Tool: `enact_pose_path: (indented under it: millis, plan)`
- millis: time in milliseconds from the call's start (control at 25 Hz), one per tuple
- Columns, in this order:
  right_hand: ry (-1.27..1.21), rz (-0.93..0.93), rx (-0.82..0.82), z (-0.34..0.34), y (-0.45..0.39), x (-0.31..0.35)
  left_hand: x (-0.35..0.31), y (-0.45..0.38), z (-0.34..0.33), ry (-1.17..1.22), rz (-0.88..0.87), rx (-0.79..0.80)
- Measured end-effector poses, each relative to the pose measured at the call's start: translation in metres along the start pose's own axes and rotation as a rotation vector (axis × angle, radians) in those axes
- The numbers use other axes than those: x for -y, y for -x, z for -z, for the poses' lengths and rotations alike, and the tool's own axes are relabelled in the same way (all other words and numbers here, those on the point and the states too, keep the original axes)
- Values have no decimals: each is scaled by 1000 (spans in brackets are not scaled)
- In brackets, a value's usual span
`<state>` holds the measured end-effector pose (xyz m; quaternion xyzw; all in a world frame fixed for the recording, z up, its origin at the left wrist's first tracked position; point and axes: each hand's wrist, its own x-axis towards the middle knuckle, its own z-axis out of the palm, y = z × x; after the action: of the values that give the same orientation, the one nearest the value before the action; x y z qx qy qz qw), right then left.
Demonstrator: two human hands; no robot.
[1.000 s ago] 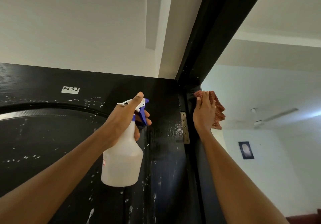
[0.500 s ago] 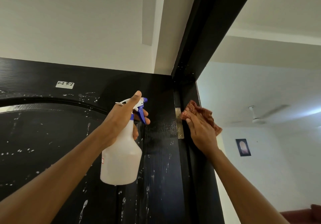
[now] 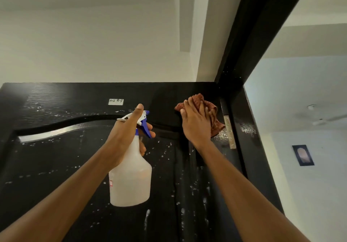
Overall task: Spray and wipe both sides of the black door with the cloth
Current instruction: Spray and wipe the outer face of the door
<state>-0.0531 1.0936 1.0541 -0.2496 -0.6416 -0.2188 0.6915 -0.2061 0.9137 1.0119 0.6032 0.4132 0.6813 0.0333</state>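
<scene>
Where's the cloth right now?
The cloth is under the right hand, pressed flat against the black door near its top right corner, just left of the hinge.

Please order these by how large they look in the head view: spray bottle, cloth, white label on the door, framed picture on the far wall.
1. spray bottle, nearest the camera
2. cloth, partly hidden under the right hand
3. framed picture, far away
4. white label
</scene>
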Motion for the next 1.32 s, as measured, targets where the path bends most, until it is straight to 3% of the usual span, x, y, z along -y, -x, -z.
enact_pose_path:
  millis: [280, 360, 480, 560, 800, 920, 1080, 1200, 1320]
  plan:
    - [188, -100, 125, -73, -43, 105, 16, 1, 93, -60, -50, -84]
    - [195, 75, 207, -84, -52, 143, 17, 0, 117, -56, -69, -107]
    - [218, 508, 407, -89, -26, 169, 21, -3, 138, -85, -85, -119]
    - [271, 546, 392, -83, -15, 152, 24, -8, 146, -72, -106, -93]
    - [266, -352, -45, -51, -31, 65, 25, -17, 175, -62, -173, -35]
    - [194, -545, -55, -73, -41, 110, 21, -19, 213, -53, -192, -96]
    - [164, -255, 33, -132, -61, 219, 27, -16, 256, -52, -146, -169]
    - [209, 182, 246, -166, -51, 290, 39, -8, 270, -65, -99, -175]
    - [276, 563, 468, -157, -21, 288, 45, 5, 267, -49, -40, -172]
